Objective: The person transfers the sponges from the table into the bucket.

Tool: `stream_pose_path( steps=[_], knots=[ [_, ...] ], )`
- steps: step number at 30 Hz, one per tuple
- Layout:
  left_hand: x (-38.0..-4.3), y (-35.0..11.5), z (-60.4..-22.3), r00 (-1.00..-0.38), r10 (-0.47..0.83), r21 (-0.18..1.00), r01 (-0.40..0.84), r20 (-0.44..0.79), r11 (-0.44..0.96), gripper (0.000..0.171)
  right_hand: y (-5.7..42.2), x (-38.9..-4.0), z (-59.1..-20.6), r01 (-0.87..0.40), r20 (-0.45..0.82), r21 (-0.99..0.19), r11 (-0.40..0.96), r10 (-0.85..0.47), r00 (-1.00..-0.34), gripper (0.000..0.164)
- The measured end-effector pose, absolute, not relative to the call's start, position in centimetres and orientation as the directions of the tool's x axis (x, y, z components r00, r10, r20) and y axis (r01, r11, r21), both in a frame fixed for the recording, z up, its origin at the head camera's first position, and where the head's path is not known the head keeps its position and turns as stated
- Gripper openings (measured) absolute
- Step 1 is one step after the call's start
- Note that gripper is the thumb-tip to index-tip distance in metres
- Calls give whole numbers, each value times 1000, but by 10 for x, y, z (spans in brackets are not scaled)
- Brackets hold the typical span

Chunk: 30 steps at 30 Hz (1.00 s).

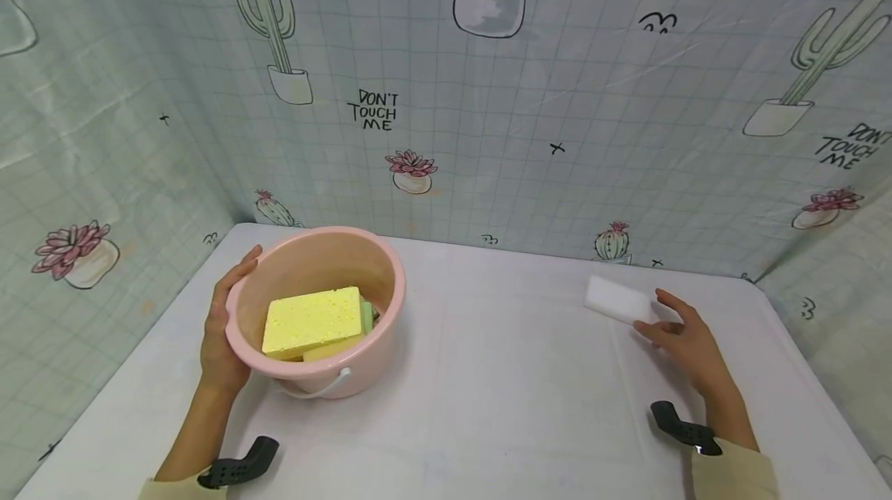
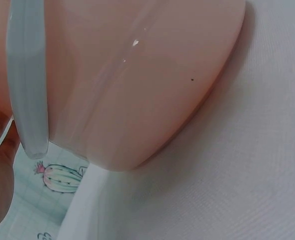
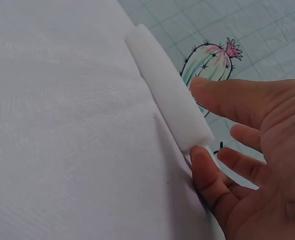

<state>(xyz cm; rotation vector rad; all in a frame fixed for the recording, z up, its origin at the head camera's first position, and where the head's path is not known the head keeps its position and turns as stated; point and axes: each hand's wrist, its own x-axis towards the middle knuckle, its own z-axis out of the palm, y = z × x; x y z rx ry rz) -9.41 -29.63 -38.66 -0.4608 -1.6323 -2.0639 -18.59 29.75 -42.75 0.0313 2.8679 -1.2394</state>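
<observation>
A pink bucket [image 1: 372, 345] with a white handle [image 2: 27, 75] stands on the left part of the table. Its side is held by my left hand [image 1: 223, 330], whose fingers curve along the outside just below the rim; my thumb is hidden in the head view. Inside the bucket lie a yellow sponge [image 1: 313, 318] and, partly covered, another yellow piece and a green one. Far to the right, a white sponge block [image 1: 616, 299] lies near the back edge. My right hand [image 1: 690, 345] is at its right end, thumb tip at the corner and index finger spread apart beyond it.
A white cloth covers the table [image 1: 488, 392]. Behind it and at both sides hangs a curtain [image 1: 446, 97] printed with cacti and words. A black band sits on each wrist, the right one [image 1: 686, 429] close over the table.
</observation>
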Motion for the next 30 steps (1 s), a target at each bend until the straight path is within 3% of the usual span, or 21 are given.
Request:
stream_pose_path(
  steps=[8,30],
  knots=[
    [-94,-296,-386,-835,-155,815,550,529,-184,55,288,-188,-428,19,-52,-750,661,-31,-998,81],
    [-94,-296,-387,-833,-145,812,553,534,-189,56,281,-187,-434,40,-48,-728,684,7,-999,78]
  ],
)
